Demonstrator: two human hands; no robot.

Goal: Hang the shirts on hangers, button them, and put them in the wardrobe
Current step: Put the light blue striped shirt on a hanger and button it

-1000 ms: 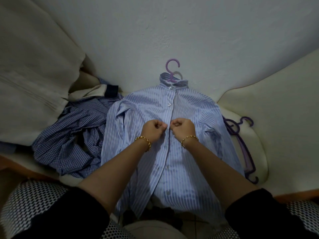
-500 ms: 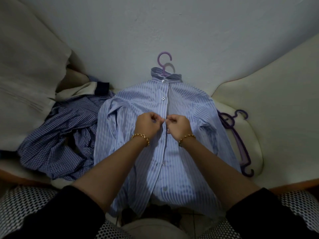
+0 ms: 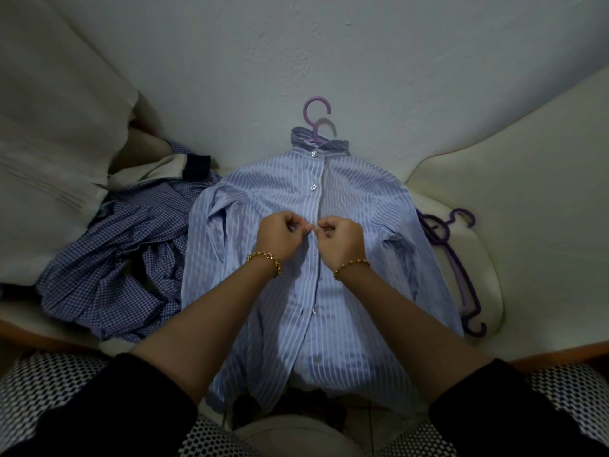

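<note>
She is partway down the front of the pale blue white-striped cotton shirt (image 3: 349, 206), which lies flat on its back on the cream cushioned seat (image 3: 491, 285), collar towards the wall. The hanging step looks done for this one: the hook of a lilac plastic hanger (image 3: 313, 117) pokes out of the collar. The collar button (image 3: 314, 154) and the second button (image 3: 313, 187) are both fastened.

Her left hand (image 3: 280, 237) and right hand (image 3: 341, 240) meet at the placket just below the second button. The fingers (image 3: 298, 225) of each are curled tight, pinching the two front edges together. I take that to be the third button going in, though the button itself is hidden between her fingertips.

Below her wrists the front looks loose, and a lower button (image 3: 313, 311) shows on the placket, so I'd say several fastenings are left.

To the left, touching the striped sleeve, a dark blue checked shirt (image 3: 112, 258) lies in a crumpled heap with no hanger that I can see. Behind it is a cream garment with a navy cuff (image 3: 171, 168). Some spare dark purple plastic hangers (image 3: 458, 268) wait on the seat just to the right. No wardrobe is in sight, so nothing appears put away. By my reckoning she is early in the job.
</note>
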